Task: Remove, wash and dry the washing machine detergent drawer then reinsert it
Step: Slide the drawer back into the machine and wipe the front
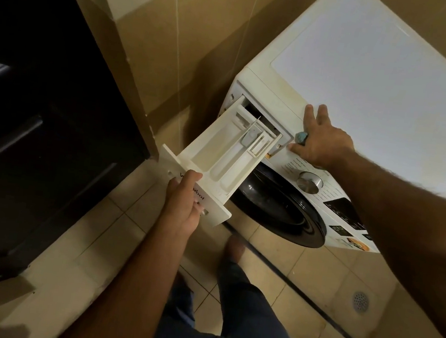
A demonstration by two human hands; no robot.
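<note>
The white detergent drawer sticks far out of its slot at the upper left corner of the white front-loading washing machine. Its compartments are open to view, with a grey insert near the back. My left hand grips the drawer's front panel, fingers over its top edge and covering part of the printed brand name. My right hand rests flat on the machine's top front edge beside the slot, fingers spread, with a small blue-green thing tucked between thumb and palm.
A control dial and dark display sit on the front panel above the round black door. A dark cabinet stands at left. Tiled wall behind, tiled floor below with a drain. My leg and foot stand in front.
</note>
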